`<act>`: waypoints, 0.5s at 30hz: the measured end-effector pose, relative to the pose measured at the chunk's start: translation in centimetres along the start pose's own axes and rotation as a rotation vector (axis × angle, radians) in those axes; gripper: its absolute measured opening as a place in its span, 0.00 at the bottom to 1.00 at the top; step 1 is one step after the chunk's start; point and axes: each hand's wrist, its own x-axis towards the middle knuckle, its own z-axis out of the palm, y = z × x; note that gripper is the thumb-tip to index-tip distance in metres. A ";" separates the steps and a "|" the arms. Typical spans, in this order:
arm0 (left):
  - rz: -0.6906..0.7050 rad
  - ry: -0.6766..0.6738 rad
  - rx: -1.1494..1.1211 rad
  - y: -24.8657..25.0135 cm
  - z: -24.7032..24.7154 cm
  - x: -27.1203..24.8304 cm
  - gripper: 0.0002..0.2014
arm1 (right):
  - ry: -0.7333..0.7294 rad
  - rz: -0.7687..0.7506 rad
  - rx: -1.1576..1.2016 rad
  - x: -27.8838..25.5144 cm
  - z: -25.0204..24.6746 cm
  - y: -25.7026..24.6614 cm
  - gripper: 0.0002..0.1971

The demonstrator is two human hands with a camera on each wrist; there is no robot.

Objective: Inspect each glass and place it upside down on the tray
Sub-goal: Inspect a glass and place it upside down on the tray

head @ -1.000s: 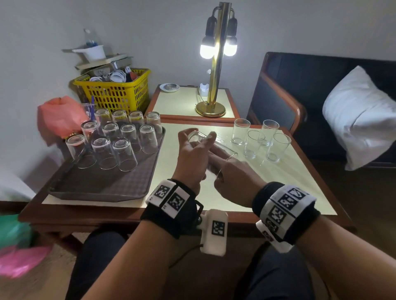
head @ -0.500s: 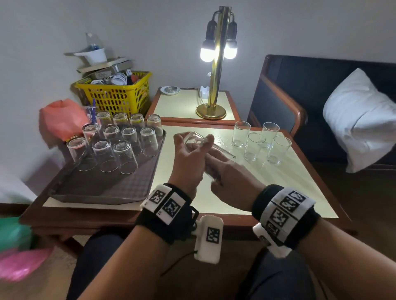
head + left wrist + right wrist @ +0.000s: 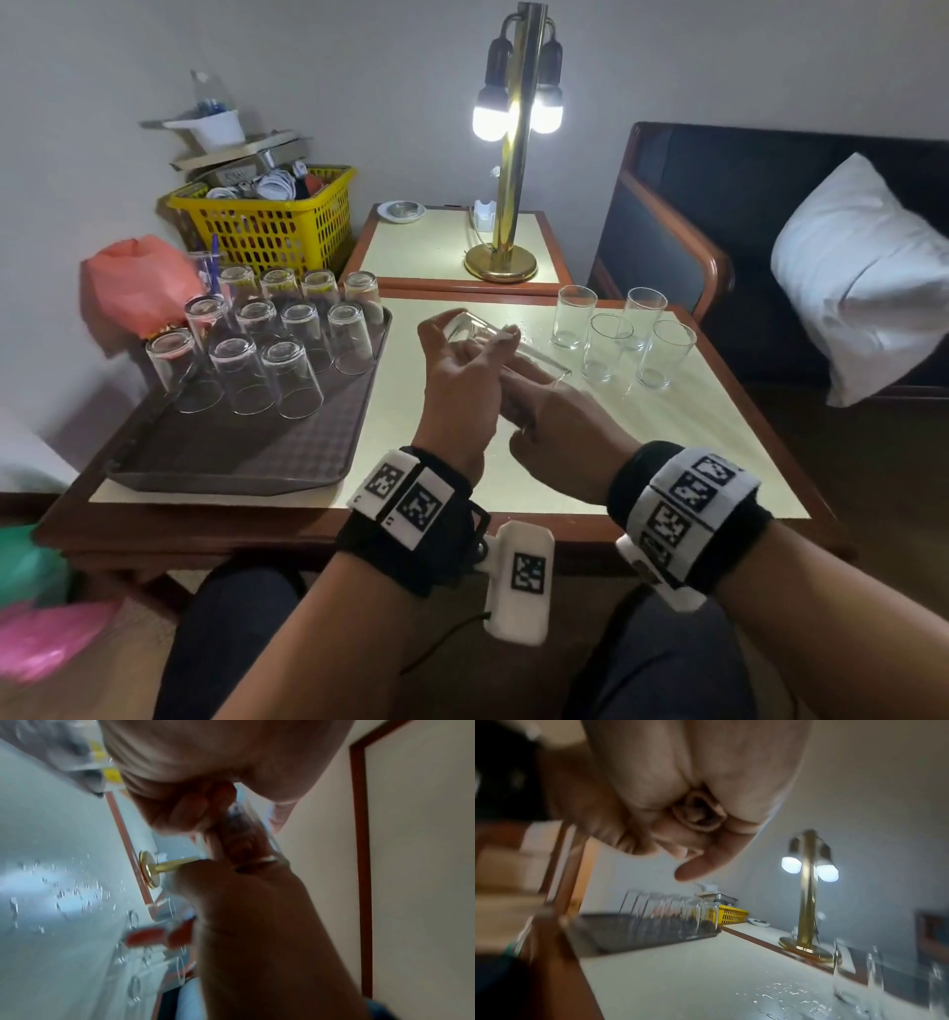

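Head view: the glass [image 3: 506, 345] lies tilted between both hands, long axis slanting from the left hand [image 3: 454, 383], fingers curled at its base, to the right hand [image 3: 557, 429] gripping near the rim. Left of them, the tray [image 3: 246, 452] holds eleven inverted glasses; four upright glasses [image 3: 619, 334] wait right

Left wrist view: the fingers [image 3: 185, 809] pinch the glass, seemingly

Right wrist view: too blurred to tell

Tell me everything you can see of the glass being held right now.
The held glass is a clear, straight-sided tumbler that looks empty and like the others on the table. It lies tilted almost on its side above the cream tabletop, thick base up toward the tray side, open rim down toward the four upright glasses. The left hand grips near its base; the right hand holds its lower part. It touches nothing else.
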 end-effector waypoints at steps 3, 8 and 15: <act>0.070 0.004 -0.085 0.0 0.2 -0.3 0.21 | -0.003 0.167 0.546 0.3 -0.3 -1.0 0.41; 0.035 -0.082 -0.017 -0.4 -0.7 0.0 0.22 | -0.043 0.269 0.754 0.1 -1.3 -0.8 0.37; -0.103 -0.002 -0.001 -1.4 -1.4 0.6 0.14 | -0.023 0.173 0.436 0.5 -0.1 0.0 0.44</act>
